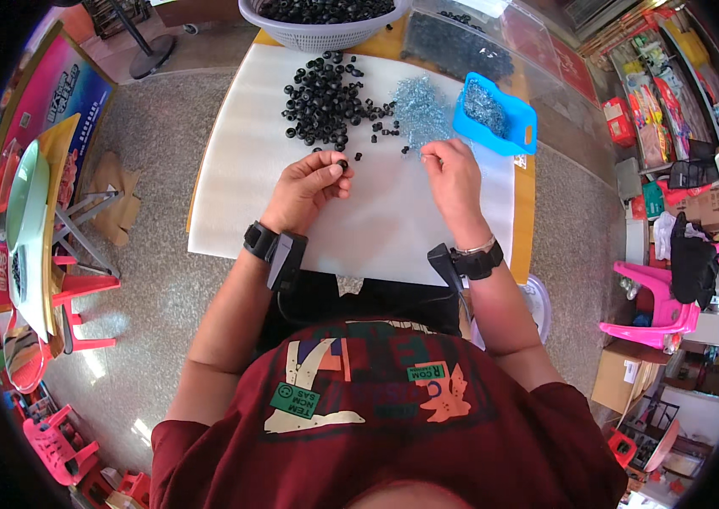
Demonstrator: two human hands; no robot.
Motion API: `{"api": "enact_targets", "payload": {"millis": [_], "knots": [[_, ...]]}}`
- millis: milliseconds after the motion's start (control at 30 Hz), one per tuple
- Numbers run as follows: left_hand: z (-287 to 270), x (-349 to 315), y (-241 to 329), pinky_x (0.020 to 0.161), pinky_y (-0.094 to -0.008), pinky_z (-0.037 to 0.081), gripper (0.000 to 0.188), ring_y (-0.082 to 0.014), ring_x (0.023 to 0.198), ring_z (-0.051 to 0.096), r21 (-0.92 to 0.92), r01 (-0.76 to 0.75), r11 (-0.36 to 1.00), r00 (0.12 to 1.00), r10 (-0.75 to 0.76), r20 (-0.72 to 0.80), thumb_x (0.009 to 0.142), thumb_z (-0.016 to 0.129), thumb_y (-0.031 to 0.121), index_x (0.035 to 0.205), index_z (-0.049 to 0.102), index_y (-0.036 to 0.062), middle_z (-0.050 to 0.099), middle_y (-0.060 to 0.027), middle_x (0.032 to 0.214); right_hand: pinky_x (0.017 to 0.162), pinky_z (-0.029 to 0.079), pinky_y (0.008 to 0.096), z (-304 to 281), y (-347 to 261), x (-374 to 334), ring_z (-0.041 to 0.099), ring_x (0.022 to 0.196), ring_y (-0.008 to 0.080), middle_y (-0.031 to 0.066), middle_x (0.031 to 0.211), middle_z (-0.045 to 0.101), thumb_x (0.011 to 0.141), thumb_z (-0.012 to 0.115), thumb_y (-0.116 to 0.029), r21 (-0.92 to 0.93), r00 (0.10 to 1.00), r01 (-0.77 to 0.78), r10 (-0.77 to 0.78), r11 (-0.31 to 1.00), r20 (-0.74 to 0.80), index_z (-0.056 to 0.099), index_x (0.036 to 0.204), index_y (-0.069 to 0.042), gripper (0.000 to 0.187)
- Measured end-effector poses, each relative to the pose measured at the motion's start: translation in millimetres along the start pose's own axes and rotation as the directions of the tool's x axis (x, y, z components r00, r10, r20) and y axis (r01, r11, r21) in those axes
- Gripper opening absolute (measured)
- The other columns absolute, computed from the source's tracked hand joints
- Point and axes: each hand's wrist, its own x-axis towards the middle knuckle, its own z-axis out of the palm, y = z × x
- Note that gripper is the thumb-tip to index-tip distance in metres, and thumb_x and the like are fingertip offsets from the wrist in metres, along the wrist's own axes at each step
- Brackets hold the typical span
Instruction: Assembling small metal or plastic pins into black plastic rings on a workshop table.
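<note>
My left hand is closed, with a small round black part pinched between thumb and forefinger. To its right, my right hand is also closed in a pinch, fingertips at the near edge of a heap of small shiny silver-blue pieces. Whatever those fingertips hold is too small to name. Beyond my left hand spreads a pile of small black parts, a few of them loose near the silver-blue heap. A blue plastic tray with more of the shiny pieces stands just beyond my right hand.
A white sheet covers most of the wooden table. At the far edge, a grey basket is full of black parts, beside a clear plastic bin. A pink chair stands at the right, a red stool at the left.
</note>
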Motion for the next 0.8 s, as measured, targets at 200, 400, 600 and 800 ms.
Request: {"api": "enact_targets", "payload": {"millis": [200, 400, 600, 800], "knots": [[0, 1, 2, 0.072, -0.0273, 0.051, 0.017, -0.0146, 0.078, 0.06, 0.005, 0.01, 1.0, 1.0, -0.01, 0.001, 0.091, 0.056, 0.006, 0.107, 0.058, 0.0, 0.063, -0.0093, 0.093, 0.071, 0.045, 0.0398, 15, -10, 0, 0.054, 0.081, 0.0284, 0.007, 0.078, 0.056, 0.074, 0.065, -0.005, -0.042, 0.989, 0.146, -0.145, 0.988, 0.016, 0.065, 0.081, -0.009, 0.008], [-2, 2, 0, 0.072, -0.0274, 0.051, 0.017, -0.0148, 0.079, 0.06, -0.021, 0.008, 1.0, 1.0, -0.007, 0.021, 0.09, 0.057, 0.005, 0.107, 0.059, 0.0002, 0.063, -0.0091, 0.094, 0.073, 0.044, 0.039, 17, -13, 2, 0.053, 0.083, 0.0286, 0.0077, 0.08, 0.056, 0.076, 0.062, -0.003, -0.143, 0.974, 0.214, -0.201, 0.966, 0.101, 0.064, 0.081, -0.008, 0.008], [-5, 1, 0, 0.072, -0.0276, 0.051, 0.019, -0.0156, 0.08, 0.061, -0.016, 0.022, 1.0, 0.999, -0.022, 0.029, 0.091, 0.055, 0.005, 0.109, 0.058, -0.0014, 0.063, -0.0098, 0.095, 0.07, 0.047, 0.0372, 14, -24, 4, 0.057, 0.078, 0.0261, 0.0091, 0.081, 0.059, 0.08, 0.06, -0.003, -0.002, 0.985, 0.155, -0.154, 0.988, 0.075, 0.063, 0.083, -0.004, 0.005], [-6, 3, 0, 0.073, -0.0279, 0.051, 0.02, -0.0159, 0.08, 0.061, -0.042, 0.023, 0.999, 0.997, -0.02, 0.068, 0.092, 0.054, 0.006, 0.11, 0.057, -0.0031, 0.063, -0.0094, 0.095, 0.066, 0.047, 0.0259, 12, -69, 4, 0.06, 0.073, 0.0132, 0.009, 0.083, 0.062, 0.085, 0.06, -0.006, 0.587, 0.922, -0.308, 0.081, 0.749, 0.38, 0.062, 0.093, 0.0, 0.01]]}}
